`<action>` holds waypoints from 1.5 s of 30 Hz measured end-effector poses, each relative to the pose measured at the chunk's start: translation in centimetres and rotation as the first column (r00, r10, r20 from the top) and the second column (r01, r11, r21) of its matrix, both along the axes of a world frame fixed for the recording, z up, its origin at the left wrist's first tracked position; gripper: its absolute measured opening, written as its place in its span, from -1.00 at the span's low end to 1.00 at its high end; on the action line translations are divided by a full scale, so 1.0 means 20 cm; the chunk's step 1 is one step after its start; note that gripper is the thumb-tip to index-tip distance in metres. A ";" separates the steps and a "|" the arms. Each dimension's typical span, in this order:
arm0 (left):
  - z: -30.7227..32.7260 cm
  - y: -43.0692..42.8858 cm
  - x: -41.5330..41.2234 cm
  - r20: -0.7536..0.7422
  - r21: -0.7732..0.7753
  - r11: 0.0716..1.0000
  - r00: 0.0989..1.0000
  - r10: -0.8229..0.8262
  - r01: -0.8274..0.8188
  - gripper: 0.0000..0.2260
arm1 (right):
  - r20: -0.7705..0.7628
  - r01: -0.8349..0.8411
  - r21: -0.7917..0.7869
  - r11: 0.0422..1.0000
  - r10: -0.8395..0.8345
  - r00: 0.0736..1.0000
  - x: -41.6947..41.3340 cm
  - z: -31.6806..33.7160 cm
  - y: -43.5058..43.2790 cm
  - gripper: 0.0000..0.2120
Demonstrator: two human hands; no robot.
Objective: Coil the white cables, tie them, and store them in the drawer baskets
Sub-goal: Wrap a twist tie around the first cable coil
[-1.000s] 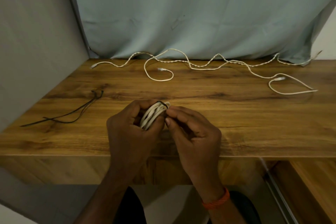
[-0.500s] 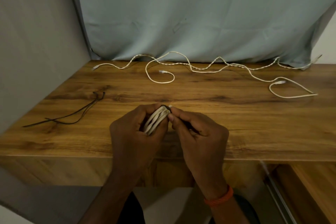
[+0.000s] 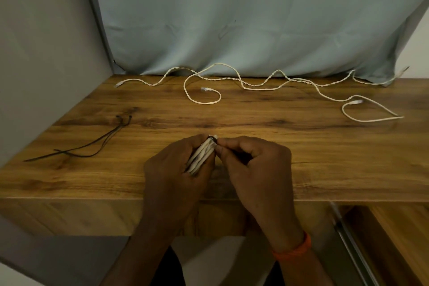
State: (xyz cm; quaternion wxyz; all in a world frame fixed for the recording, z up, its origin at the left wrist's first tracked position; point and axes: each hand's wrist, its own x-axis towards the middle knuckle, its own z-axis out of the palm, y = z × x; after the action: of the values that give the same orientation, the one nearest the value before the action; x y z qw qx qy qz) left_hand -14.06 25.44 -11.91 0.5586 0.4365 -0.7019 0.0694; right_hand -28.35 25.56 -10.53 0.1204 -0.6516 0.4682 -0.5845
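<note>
Pale blue-grey cloth (image 3: 255, 18) hangs behind a wooden surface (image 3: 325, 158), with a plain grey wall (image 3: 41, 53) closing the left side. At the lower right, wooden furniture with a metal rail (image 3: 348, 239) is cut off by the frame, and what it is cannot be made out.

Near the front edge, at the middle, the left hand (image 3: 171, 169) is clenched around a coiled white cable (image 3: 202, 155), thumb and fingers wrapping the bundle so that only its upper strands show. A dark tie (image 3: 212, 140) circles the bundle's far end. The right hand (image 3: 257, 165) sits just beside it, thumb and forefinger pinched at that end; the remaining fingers curl into the palm, and what they hold, apart from a dark strip in their shadow, is hard to tell. An orange band (image 3: 293, 251) rings the right wrist.

Loose white cables (image 3: 255, 81) snake along the back edge, their right end slipping under the cloth. Thin dark ties (image 3: 92, 148) lie near the left edge.
</note>
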 end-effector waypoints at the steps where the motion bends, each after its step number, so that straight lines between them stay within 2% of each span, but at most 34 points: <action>1: 0.00 0.00 0.00 0.026 -0.002 1.000 1.000 0.008 -0.008 -0.74 | 0.032 -0.030 0.048 0.998 0.029 0.999 -0.01 0.00 0.00 -0.86; 5: 0.00 0.01 0.01 0.108 -0.026 0.999 0.994 0.023 -0.021 -0.73 | 0.149 -0.126 0.120 0.985 0.108 0.983 -0.03 0.01 -0.02 -0.87; 9: 0.01 0.02 0.00 0.174 -0.035 0.999 0.984 0.043 -0.038 -0.75 | 0.275 -0.215 0.151 0.965 0.167 0.947 -0.05 0.01 -0.02 -0.78; 12: 0.01 0.02 0.00 0.202 -0.031 0.999 0.979 0.040 -0.035 -0.75 | 0.271 -0.261 0.160 0.952 0.212 0.939 -0.07 0.01 -0.04 -0.70; 19: 0.01 0.00 0.01 0.234 -0.028 0.999 0.972 -0.017 0.025 -0.74 | 0.194 -0.327 0.186 0.927 0.291 0.937 -0.10 -0.02 -0.08 -0.75; 26: 0.01 -0.01 0.04 0.277 0.029 0.994 0.954 -0.111 0.107 -0.77 | 0.226 -0.399 0.154 0.904 0.361 0.905 -0.11 -0.03 -0.09 -0.72; 32: 0.02 -0.01 0.04 0.317 0.031 0.992 0.940 -0.124 0.120 -0.76 | 0.310 -0.389 0.150 0.909 0.330 0.892 -0.13 -0.04 -0.06 -0.80; 36: -0.02 -0.03 0.05 0.398 0.036 0.991 0.908 -0.133 0.130 -0.72 | 0.326 -0.371 0.227 0.901 0.289 0.900 -0.13 -0.03 -0.03 -0.83; 39: -0.03 -0.03 0.06 0.439 0.044 0.993 0.891 -0.117 0.109 -0.71 | 0.294 -0.297 0.247 0.922 0.221 0.930 -0.10 -0.03 0.00 -0.85; 41: -0.03 -0.03 0.06 0.446 0.053 0.992 0.887 -0.123 0.110 -0.71 | 0.287 -0.261 0.248 0.933 0.186 0.940 -0.10 -0.03 0.00 -0.89; 43: -0.02 -0.03 0.06 0.442 0.049 0.993 0.889 -0.121 0.110 -0.70 | 0.337 -0.294 0.268 0.917 0.196 0.921 -0.10 -0.02 0.01 -0.90; 45: -0.01 -0.02 0.05 0.432 0.037 0.993 0.894 -0.117 0.112 -0.71 | 0.313 -0.300 0.282 0.911 0.208 0.926 -0.11 -0.01 0.00 -0.90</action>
State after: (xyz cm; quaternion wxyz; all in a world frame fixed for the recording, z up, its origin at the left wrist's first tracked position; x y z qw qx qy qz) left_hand -13.14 24.97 -12.10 0.3892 0.3714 -0.8333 0.1277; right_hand -30.56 25.65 -10.63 0.3660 -0.5906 0.4469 -0.5635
